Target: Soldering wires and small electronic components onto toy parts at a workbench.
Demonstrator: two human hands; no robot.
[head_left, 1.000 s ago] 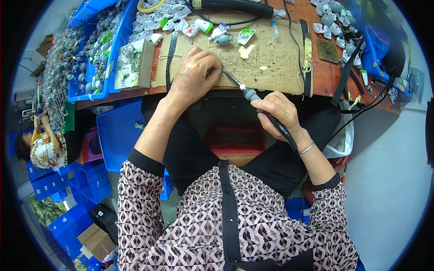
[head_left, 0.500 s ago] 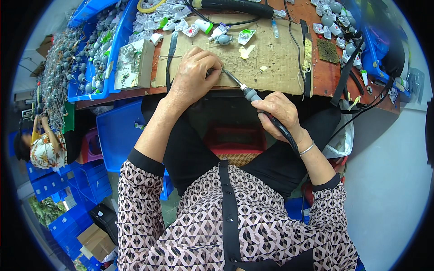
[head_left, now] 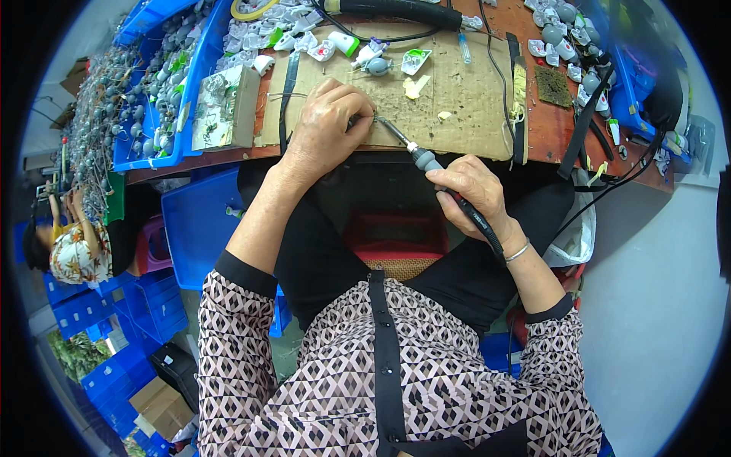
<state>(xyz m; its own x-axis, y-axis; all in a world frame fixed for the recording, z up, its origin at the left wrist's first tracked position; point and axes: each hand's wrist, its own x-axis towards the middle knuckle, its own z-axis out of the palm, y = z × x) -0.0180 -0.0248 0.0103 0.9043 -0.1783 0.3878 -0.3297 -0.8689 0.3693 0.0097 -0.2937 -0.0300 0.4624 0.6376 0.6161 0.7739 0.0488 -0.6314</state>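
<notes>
Surface [head_left: 555,135], near edge: our left fingers [head_left: 361,107] pinch a mostly hidden part [head_left: 374,115] | right fingers [head_left: 451,177] clamp soldering iron [head_left: 481,222] outside edge | cardboard [head_left: 464,90] mostly open right of tip

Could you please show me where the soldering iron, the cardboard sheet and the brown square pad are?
Soldering iron [head_left: 425,159]: head view, on its grey collar.
Cardboard sheet [head_left: 474,99]: head view, on its bare right part.
Brown square pad [head_left: 553,86]: head view, middle of its top.
</notes>
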